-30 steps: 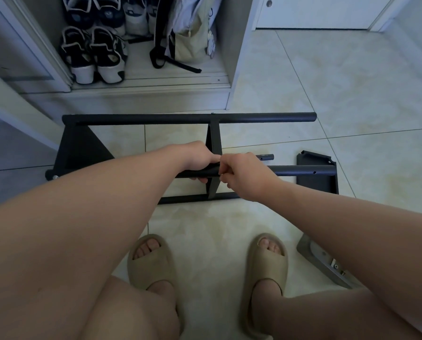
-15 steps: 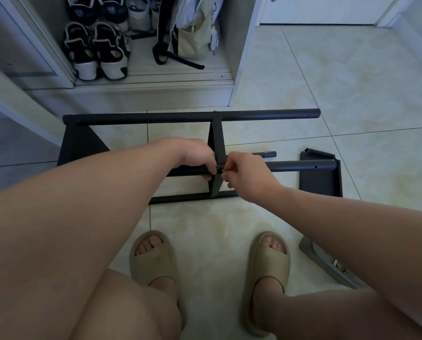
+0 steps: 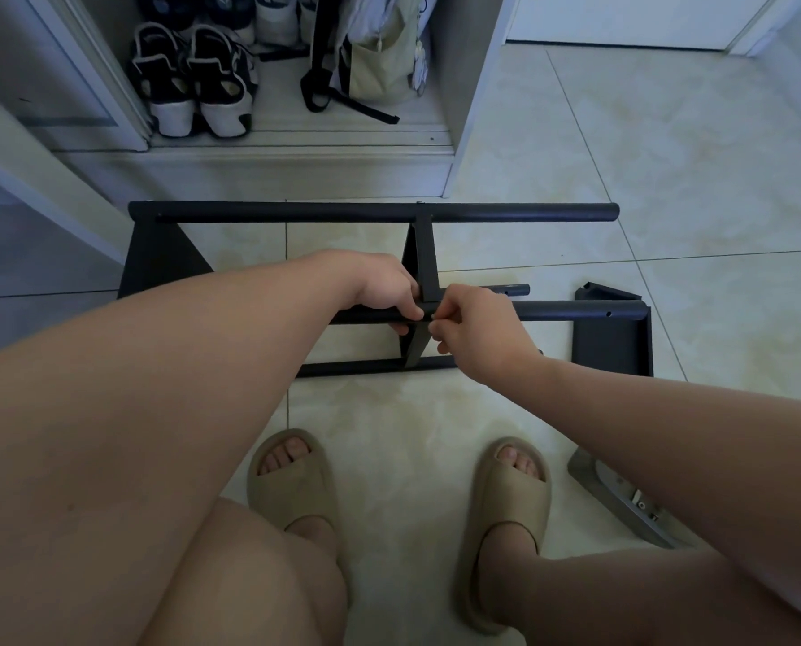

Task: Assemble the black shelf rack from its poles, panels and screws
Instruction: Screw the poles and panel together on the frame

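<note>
Dim, bluish indoor light. The glossy cream floor tiles (image 3: 669, 146) are brightest toward 1 o'clock, with a soft sheen; the corners at 7 and 10 o'clock fall dark. The black round metal pole (image 3: 575, 311) at centre loses surface detail. Wide-angle distortion swells the bare forearms (image 3: 156, 366) at 8 and 4 o'clock. Focus is crisp.

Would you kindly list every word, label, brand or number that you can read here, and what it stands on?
No text can be read in this view.
Black rack poles and panel: plain, no print.
Black-and-white shoes: no legible brand.
Bag: its pale tag is too small to read.
Grey metal piece: markings too small to tell.
</note>
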Demonstrator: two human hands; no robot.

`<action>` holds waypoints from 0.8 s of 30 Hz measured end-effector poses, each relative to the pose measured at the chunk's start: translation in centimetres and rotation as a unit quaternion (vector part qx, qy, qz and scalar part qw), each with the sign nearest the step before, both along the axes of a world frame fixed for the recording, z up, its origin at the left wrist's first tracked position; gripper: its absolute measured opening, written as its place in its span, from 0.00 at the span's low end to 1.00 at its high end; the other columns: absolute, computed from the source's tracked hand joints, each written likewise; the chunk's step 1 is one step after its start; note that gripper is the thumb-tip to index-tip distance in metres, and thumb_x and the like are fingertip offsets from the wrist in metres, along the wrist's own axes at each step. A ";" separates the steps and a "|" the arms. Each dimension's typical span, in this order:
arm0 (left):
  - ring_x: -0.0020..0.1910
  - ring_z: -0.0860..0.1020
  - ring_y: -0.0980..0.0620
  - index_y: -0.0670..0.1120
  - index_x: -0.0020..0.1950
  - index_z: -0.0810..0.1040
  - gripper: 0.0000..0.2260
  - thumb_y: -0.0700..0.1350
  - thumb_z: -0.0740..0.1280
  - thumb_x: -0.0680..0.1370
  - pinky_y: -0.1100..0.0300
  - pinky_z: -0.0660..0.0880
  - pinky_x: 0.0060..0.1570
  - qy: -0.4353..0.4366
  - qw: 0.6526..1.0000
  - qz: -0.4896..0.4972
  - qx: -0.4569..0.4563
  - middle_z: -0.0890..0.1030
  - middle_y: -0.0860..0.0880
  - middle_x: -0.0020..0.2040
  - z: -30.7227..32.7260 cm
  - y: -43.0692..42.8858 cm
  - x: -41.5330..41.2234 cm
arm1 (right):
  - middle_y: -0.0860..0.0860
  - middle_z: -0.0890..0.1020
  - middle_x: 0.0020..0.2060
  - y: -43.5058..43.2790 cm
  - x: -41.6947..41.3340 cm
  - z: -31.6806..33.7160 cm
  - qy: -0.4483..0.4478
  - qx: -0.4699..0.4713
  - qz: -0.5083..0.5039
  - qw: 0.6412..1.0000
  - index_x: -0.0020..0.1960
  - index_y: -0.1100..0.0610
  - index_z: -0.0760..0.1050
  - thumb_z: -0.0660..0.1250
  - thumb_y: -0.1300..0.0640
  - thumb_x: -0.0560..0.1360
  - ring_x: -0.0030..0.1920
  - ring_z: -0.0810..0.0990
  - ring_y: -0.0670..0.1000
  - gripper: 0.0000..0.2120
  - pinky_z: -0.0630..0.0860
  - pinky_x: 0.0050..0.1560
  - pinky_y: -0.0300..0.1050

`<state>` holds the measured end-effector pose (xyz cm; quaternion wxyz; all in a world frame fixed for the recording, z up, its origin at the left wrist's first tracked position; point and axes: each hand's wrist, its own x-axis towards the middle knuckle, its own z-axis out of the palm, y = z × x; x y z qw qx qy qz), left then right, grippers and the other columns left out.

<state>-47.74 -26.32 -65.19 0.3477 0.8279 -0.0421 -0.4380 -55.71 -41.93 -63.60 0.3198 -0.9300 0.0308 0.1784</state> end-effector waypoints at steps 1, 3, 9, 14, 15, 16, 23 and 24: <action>0.50 0.86 0.50 0.34 0.59 0.79 0.13 0.40 0.71 0.78 0.56 0.72 0.65 0.000 1.000 0.001 -0.002 0.85 0.43 0.54 0.1 0.0 -0.2 | 0.57 0.83 0.41 0.1 -0.1 0.0 -0.010 -0.021 0.029 0.999 0.45 0.58 0.74 0.65 0.61 0.80 0.43 0.84 0.58 0.05 0.82 0.43 0.55; 0.50 0.86 0.49 0.38 0.53 0.80 0.06 0.40 0.70 0.79 0.58 0.72 0.58 -0.003 1.000 -0.004 -0.003 0.81 0.44 0.49 0.4 -0.1 -0.5 | 0.58 0.82 0.42 0.3 0.0 0.0 -0.020 -0.046 0.054 0.997 0.44 0.57 0.73 0.64 0.60 0.80 0.44 0.83 0.59 0.06 0.81 0.44 0.57; 0.54 0.85 0.47 0.35 0.63 0.79 0.13 0.39 0.68 0.80 0.56 0.73 0.62 0.011 1.000 -0.001 -0.003 0.84 0.44 0.56 0.9 -0.1 -0.6 | 0.55 0.84 0.34 0.3 1.1 -0.2 0.051 0.046 -0.065 0.995 0.41 0.56 0.74 0.69 0.62 0.79 0.41 0.87 0.57 0.09 0.85 0.45 0.57; 0.52 0.85 0.47 0.39 0.61 0.80 0.10 0.37 0.68 0.79 0.56 0.75 0.61 0.013 1.000 0.014 -0.013 0.84 0.45 0.56 0.8 0.1 -1.0 | 0.53 0.85 0.41 -0.3 1.7 0.0 0.051 -0.034 0.057 0.996 0.42 0.53 0.73 0.66 0.61 0.80 0.42 0.85 0.55 0.08 0.79 0.33 0.47; 0.51 0.85 0.46 0.40 0.60 0.80 0.10 0.36 0.69 0.79 0.57 0.76 0.58 0.015 0.999 0.022 -0.019 0.84 0.45 0.54 0.7 0.2 -1.1 | 0.52 0.84 0.42 -0.4 1.8 0.0 0.036 -0.075 0.085 0.993 0.42 0.52 0.72 0.67 0.58 0.79 0.42 0.83 0.55 0.09 0.77 0.34 0.47; 0.49 0.85 0.46 0.41 0.59 0.81 0.09 0.36 0.69 0.79 0.59 0.76 0.54 0.018 0.999 0.027 -0.024 0.84 0.46 0.53 0.6 0.3 -1.2 | 0.50 0.82 0.42 -0.5 1.9 -0.1 0.016 -0.115 0.101 0.988 0.42 0.50 0.70 0.69 0.55 0.79 0.42 0.81 0.54 0.10 0.75 0.35 0.47; 0.45 0.86 0.48 0.42 0.57 0.82 0.08 0.36 0.69 0.78 0.58 0.78 0.51 0.026 0.998 0.043 -0.023 0.85 0.45 0.52 0.7 0.3 -1.4 | 0.48 0.79 0.45 -1.5 2.2 -0.5 -0.038 -0.180 0.111 0.977 0.50 0.51 0.72 0.71 0.40 0.75 0.46 0.76 0.53 0.16 0.65 0.34 0.45; 0.48 0.85 0.47 0.42 0.58 0.82 0.09 0.38 0.69 0.78 0.55 0.78 0.56 0.018 0.999 0.039 -0.010 0.85 0.45 0.53 0.8 0.1 -1.6 | 0.48 0.79 0.45 -1.6 2.1 -0.5 -0.044 -0.187 0.120 0.974 0.50 0.51 0.72 0.71 0.40 0.76 0.46 0.76 0.53 0.16 0.65 0.34 0.45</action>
